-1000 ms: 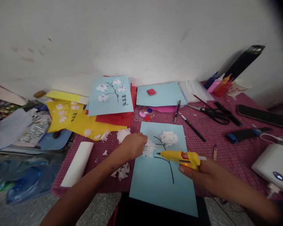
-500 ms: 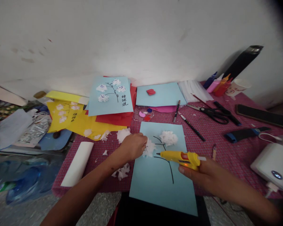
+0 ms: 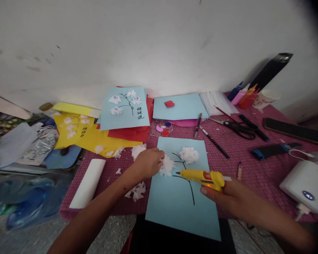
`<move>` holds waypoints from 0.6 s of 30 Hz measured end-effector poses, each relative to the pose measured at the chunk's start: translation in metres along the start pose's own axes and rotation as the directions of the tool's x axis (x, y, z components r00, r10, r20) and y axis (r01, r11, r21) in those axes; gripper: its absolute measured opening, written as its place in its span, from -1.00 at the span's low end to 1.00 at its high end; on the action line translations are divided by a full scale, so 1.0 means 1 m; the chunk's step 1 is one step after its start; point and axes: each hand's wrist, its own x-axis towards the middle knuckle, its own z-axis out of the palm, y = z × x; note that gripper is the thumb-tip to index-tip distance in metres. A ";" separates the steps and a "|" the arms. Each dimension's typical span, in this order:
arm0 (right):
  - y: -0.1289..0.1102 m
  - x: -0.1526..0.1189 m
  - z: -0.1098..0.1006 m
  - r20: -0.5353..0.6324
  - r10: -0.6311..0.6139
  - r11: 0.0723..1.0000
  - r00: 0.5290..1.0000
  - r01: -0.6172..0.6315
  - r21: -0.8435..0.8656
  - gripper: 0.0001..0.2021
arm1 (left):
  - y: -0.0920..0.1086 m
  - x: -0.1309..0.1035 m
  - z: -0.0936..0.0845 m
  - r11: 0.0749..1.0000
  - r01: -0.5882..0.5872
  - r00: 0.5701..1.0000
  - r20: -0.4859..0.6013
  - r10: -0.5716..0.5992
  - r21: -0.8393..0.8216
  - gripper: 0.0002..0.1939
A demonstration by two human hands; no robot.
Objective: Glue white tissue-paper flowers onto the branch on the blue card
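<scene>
While a pale wall (image 3: pixel 175 46) backs the checked table (image 3: pixel 225 173), the blue sheet (image 3: pixel 172 208) overhangs its near edge. Left hand (image 3: pixel 149 163) over sheet's left edge, fingers bunched against the left white flower (image 3: pixel 166 166) on it; can't tell if pinching. Right hand (image 3: pixel 229 192) at sheet's right edge, fingers wrapped round the glue gun (image 3: pixel 201 177), which hides part of the drawn stem (image 3: pixel 192 194). Left of sheet: white roll (image 3: pixel 87 183). Right: pen (image 3: pixel 216 144), scissors (image 3: pixel 235 126).

A craft workspace — glue gun (image 3: pixel 202 177), scissors (image 3: pixel 237 127), squeeze bottles (image 3: pixel 240 97) (four colours) — on a checked tablecloth (image 3: pixel 263 176).
</scene>
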 end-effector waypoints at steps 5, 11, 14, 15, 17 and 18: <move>-0.003 -0.002 0.001 -0.029 0.025 0.999 0.999 -0.024 0.027 -0.72 | -0.004 -0.012 -0.011 0.999 -0.007 0.998 -0.065 0.004 -0.040 -0.83; 0.002 0.001 0.001 -0.016 0.050 0.998 0.999 -0.050 0.025 -0.71 | -0.010 -0.022 -0.017 0.996 -0.001 0.997 -0.080 -0.006 -0.095 -0.81; 0.006 0.002 0.002 -0.005 0.056 0.998 0.998 -0.056 -0.010 -0.66 | -0.027 -0.035 -0.019 0.987 0.064 0.983 -0.164 -0.088 -0.147 -0.80; 0.007 0.002 0.003 -0.006 0.053 0.999 0.999 -0.053 -0.005 -0.66 | -0.033 -0.041 -0.018 0.983 0.090 0.977 -0.178 -0.119 -0.161 -0.81; 0.006 0.004 0.004 -0.014 0.043 0.999 0.999 -0.043 0.030 -0.69 | -0.043 -0.055 -0.016 0.975 0.136 0.974 -0.154 -0.164 -0.175 -0.83; 0.005 0.004 0.004 -0.021 0.039 0.998 0.999 -0.038 0.046 -0.69 | -0.046 -0.061 -0.015 0.972 0.148 0.977 -0.124 -0.172 -0.180 -0.85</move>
